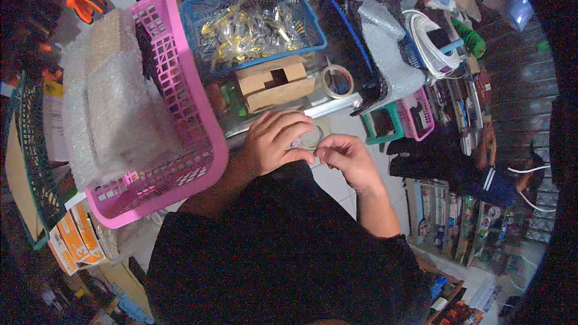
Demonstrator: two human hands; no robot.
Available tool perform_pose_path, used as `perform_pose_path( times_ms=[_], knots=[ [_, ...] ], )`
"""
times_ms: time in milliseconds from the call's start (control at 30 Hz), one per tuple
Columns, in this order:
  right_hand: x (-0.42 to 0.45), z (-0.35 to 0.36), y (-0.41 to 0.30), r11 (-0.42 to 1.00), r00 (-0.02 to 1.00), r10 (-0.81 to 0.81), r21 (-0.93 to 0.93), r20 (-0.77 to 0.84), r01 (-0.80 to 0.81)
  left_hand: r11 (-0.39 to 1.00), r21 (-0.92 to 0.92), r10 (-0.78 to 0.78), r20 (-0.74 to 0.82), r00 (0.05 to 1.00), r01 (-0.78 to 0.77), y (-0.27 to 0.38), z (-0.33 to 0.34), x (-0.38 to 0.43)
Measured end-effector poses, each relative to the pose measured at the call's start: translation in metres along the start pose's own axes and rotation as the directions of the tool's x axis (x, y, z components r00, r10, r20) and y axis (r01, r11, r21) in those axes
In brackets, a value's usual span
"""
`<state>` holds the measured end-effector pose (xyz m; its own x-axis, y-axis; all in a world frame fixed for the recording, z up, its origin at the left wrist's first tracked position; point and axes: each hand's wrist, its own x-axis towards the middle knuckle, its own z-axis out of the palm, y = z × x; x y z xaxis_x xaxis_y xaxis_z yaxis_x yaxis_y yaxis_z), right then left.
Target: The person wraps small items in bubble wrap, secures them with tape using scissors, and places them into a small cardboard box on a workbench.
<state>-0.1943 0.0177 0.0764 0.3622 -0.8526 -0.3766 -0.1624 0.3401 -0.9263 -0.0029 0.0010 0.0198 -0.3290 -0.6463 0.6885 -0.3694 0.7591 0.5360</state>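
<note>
A pale ring-shaped coil or roll (319,132) shows between my two hands, above the tiled floor. My left hand (281,141) curls around its left side, fingers above and thumb below. The thumb and index finger of my right hand (347,157) are pinched together at the coil's lower edge, close to my left thumb. What lies between those fingertips is too small to make out. Just beyond my hands, an opened cardboard box (277,83) rests on the glass counter with a metal edge (334,104). A tape roll (337,82) stands beside the box.
At left a pink plastic basket (216,158) holds bubble-wrapped items (108,99). Behind the box, a blue basket (320,45) contains bagged yellow-and-metal parts. Bubble wrap (388,49) and a white cable coil (426,45) lie to the right. Another person (487,176) is at far right.
</note>
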Motion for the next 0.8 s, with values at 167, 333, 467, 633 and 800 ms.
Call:
perform_pose_path(
  times_ms=[167, 333, 467, 633, 800],
  knots=[
    [-0.001, 0.000, 0.001, 1.000, 0.999, 0.008, 0.018, -0.047, -0.007, 0.998, 0.048, -0.024, -0.056, 0.998, 0.027, 0.001, -0.005, -0.002],
    [0.007, -0.001, 0.007, 0.993, 0.994, -0.046, 0.102, -0.102, 0.056, 0.965, 0.190, -0.120, -0.303, 0.945, 0.184, -0.005, -0.013, -0.016],
    [0.011, -0.003, 0.008, 0.990, 0.983, -0.027, 0.128, -0.179, 0.051, 0.852, 0.117, -0.415, -0.441, 0.795, 0.510, 0.001, -0.008, -0.011],
    [0.014, -0.002, 0.013, 0.980, 0.974, -0.045, 0.180, -0.222, 0.086, 0.791, 0.095, -0.487, -0.501, 0.715, 0.605, -0.024, 0.011, -0.030],
    [0.018, -0.006, 0.025, 0.969, 0.964, -0.028, 0.229, -0.265, 0.091, 0.791, 0.013, -0.539, -0.458, 0.707, 0.611, -0.024, 0.006, -0.024]
  ],
)
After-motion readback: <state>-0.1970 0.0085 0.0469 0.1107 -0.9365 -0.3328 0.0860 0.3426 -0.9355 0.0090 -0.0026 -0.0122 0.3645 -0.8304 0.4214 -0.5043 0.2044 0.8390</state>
